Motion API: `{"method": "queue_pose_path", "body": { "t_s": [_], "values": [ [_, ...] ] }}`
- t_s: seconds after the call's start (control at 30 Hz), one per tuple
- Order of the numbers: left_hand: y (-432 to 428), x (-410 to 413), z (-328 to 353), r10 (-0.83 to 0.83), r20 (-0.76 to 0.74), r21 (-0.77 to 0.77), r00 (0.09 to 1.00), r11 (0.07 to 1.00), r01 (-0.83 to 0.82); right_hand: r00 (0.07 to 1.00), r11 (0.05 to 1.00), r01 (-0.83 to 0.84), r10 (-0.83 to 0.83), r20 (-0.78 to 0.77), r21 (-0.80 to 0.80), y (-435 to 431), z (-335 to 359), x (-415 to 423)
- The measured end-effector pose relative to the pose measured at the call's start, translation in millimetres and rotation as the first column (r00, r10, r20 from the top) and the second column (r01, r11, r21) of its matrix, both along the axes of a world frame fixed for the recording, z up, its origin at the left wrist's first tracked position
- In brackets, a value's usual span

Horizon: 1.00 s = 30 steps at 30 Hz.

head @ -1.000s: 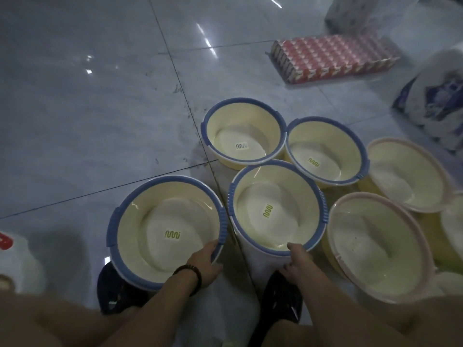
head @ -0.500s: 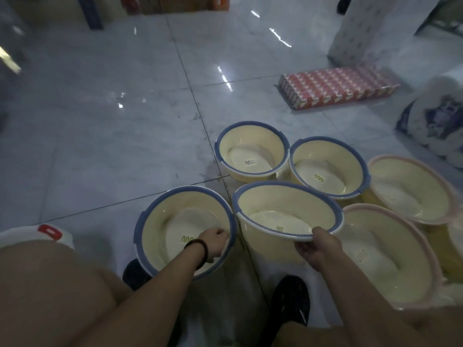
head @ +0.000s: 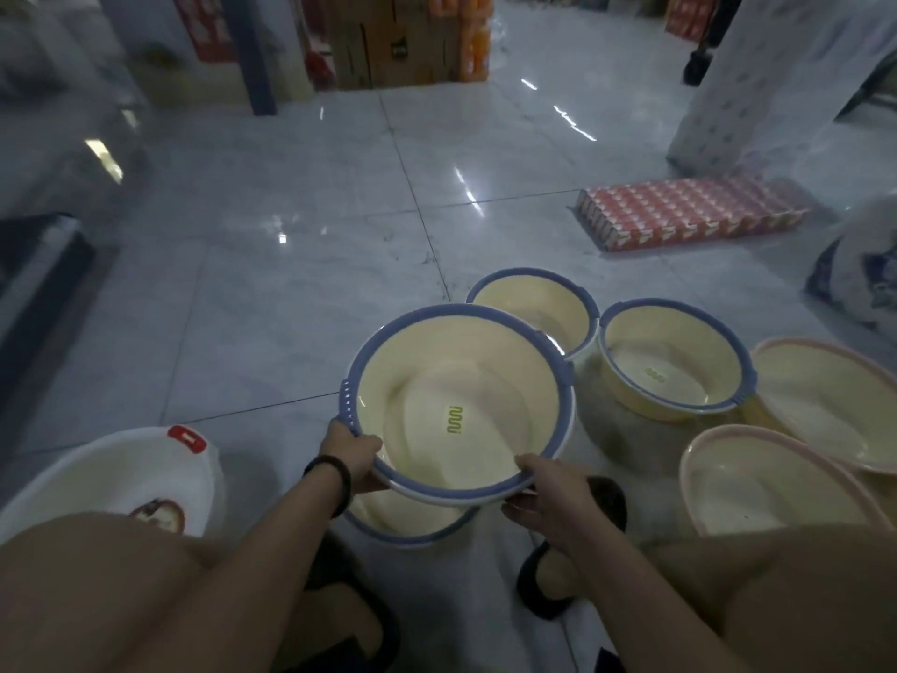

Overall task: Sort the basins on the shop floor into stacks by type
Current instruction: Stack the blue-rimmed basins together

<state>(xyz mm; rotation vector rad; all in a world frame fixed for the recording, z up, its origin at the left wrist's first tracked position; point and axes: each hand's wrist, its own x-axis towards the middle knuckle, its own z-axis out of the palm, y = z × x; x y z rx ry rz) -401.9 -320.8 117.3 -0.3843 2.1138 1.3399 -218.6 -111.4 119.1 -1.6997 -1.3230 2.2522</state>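
Far left, a white basin (head: 97, 473) with a red tag on its rim sat untouched on the floor (head: 272, 293). Next over, the left grip (head: 352, 453) was clenched on the left edge of the lifted blue-rimmed basin (head: 461, 405).

That was the big change. A second earlier this basin stood on the tiles beside its twin, with one hand on each rim. Half a second earlier only the right hand had it up. Now it hung right over that twin, the lower blue-rimmed basin (head: 407, 522), whose near rim peeked out underneath. It didn't look seated yet and was tipped a bit toward the person.

The right grip (head: 548, 485) grasped the near right rim, fingers curled under it. So the first blue pair was probably about to become a stack.

Further right, the far blue basin (head: 534, 303) and the right blue basin (head: 674, 361) stood loose on the floor. The near pink-rimmed basin (head: 776, 483) and far pink-rimmed basin (head: 835, 395) sat just beside them, not sorted yet. A red carton pack (head: 689, 218) lay well behind.
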Motion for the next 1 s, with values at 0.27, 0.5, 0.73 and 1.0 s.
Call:
{"method": "queue_pose_path", "body": {
  "t_s": [0.27,0.5,0.73,1.0],
  "values": [
    [-43.7,-61.8,-28.1,-0.078,-0.103,-0.139,0.992,0.988,0.064,0.972,0.869,-0.213,0.142,0.187,0.448,30.7,-44.2,-76.3],
    [-47.4,-88.6,-78.8,-0.076,-0.077,-0.204,0.994,0.977,0.059,0.921,0.788,-0.376,0.258,0.294,0.488,27.4,-95.6,-88.2],
    [-53.6,-85.2,-122.2,-0.167,-0.049,-0.374,0.985,0.918,0.137,0.812,0.709,-0.55,0.331,0.48,0.441,25.2,-135.5,-83.0],
    [-43.2,-89.7,-144.9,-0.259,0.036,-0.584,0.965,0.778,0.231,0.721,0.69,-0.632,0.358,0.594,0.351,32.0,-162.0,-90.9]
  ]
}}
